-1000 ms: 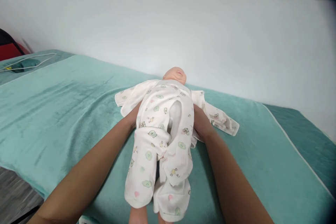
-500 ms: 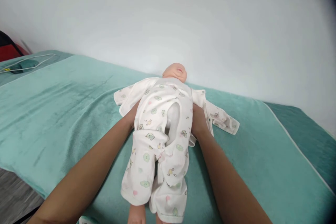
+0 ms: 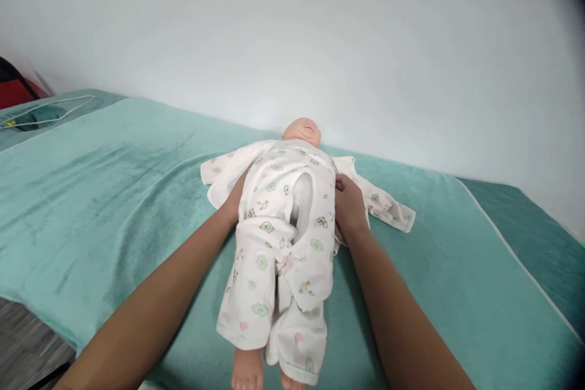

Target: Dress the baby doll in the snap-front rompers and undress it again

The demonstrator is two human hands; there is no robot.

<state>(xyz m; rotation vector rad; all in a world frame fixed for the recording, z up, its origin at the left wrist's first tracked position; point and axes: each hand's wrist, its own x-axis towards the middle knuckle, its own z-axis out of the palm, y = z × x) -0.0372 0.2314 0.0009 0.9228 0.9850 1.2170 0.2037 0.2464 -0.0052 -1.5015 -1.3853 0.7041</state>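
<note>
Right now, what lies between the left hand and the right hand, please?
In the head view, the doll in patterned trousers lies between the left hand and right hand.

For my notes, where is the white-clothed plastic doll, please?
Head view: the doll lies centrally over green plush fabric, between left hand and right hand.

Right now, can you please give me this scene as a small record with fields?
Doll: on its back, feet bare
Printed suit: over its body and legs
Jacket: sleeves spread to both sides
Left hand: at the suit's side, partly hidden, grip unclear
Right hand: at the opposite side, grip unclear
Surface: green cover
Background: white wall
</note>
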